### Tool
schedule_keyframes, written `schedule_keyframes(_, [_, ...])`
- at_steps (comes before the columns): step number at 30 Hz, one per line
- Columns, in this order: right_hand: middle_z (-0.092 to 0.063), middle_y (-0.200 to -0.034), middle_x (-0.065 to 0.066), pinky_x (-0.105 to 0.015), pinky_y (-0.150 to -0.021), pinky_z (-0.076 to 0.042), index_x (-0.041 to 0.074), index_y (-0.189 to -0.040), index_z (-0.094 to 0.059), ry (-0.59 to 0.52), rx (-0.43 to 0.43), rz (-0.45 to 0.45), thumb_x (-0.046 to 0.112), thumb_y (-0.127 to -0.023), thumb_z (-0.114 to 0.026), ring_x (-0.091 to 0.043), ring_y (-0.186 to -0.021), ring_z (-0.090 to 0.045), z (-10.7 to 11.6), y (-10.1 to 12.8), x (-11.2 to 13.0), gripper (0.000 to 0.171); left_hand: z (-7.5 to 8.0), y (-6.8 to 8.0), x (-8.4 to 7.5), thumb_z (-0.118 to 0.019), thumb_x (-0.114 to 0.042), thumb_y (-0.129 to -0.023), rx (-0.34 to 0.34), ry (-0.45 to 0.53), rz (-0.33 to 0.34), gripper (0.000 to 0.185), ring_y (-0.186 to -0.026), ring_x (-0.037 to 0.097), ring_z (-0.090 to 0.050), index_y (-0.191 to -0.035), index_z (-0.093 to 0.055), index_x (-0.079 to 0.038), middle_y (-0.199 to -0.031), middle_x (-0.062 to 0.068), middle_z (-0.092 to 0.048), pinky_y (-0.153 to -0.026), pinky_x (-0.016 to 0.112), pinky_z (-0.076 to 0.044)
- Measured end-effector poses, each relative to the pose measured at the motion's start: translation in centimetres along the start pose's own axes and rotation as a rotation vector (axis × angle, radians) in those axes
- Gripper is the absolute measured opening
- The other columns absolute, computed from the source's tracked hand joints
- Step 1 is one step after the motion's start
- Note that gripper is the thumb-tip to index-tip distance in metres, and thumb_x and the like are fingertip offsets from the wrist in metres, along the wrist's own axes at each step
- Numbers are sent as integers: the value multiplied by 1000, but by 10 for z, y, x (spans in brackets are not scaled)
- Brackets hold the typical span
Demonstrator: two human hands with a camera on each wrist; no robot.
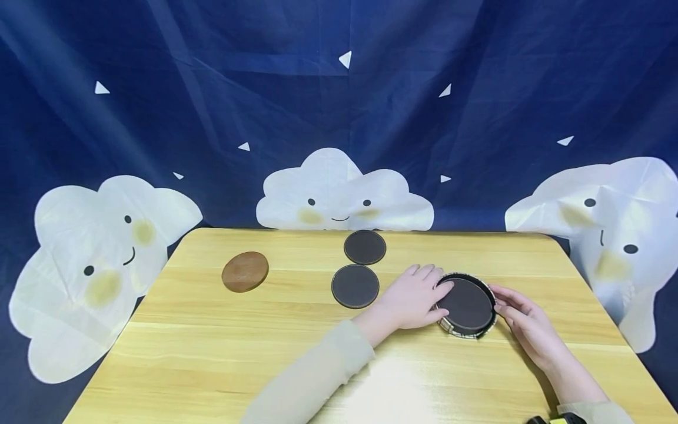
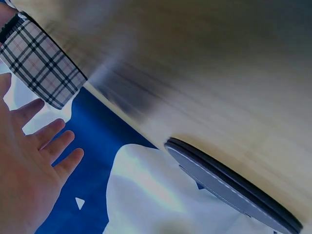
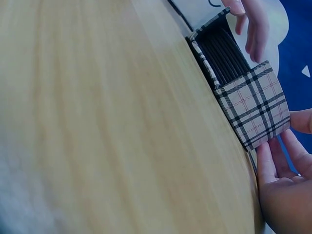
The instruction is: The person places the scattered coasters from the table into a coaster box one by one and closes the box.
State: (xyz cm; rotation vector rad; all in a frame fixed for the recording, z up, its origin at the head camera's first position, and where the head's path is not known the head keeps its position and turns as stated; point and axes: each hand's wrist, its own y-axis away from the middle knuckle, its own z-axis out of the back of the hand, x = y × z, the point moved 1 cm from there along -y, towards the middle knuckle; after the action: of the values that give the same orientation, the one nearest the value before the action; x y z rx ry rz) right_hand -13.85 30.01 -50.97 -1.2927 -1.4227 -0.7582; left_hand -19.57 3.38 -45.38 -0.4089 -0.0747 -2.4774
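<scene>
A round plaid holder [image 1: 459, 331] stands on the wooden table [image 1: 212, 353] with a dark coaster [image 1: 466, 305] on top of the stack inside it. My left hand [image 1: 421, 291] lies against its left side, straight fingertips reaching onto the top coaster. In the left wrist view its fingers [image 2: 46, 139] are spread just off the plaid wall [image 2: 41, 61]. My right hand [image 1: 514, 306] touches the holder's right rim with relaxed fingers. The right wrist view has those fingers [image 3: 275, 168] beside the plaid wall [image 3: 253, 105], and the stacked dark coasters [image 3: 226, 56] show through a gap.
Two loose dark coasters [image 1: 355, 286] [image 1: 365, 247] lie left of the holder, and a brown wooden coaster [image 1: 245, 271] lies farther left. A blue cloth with white clouds [image 1: 339, 194] hangs behind the table.
</scene>
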Motion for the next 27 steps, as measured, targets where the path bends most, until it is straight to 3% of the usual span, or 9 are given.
schedule_keyframes(27, [-74,-130,8,-10,-99,-49,15,-134,-69,33,-5,-11,-14,-105,-40,-2,-117,-70,0,-1,1,51,-21,36,46,-41,-63,-107,79,34,105,65,-157,29,-39,-161,-44,-27,-167,10,-41,-127,48,-34])
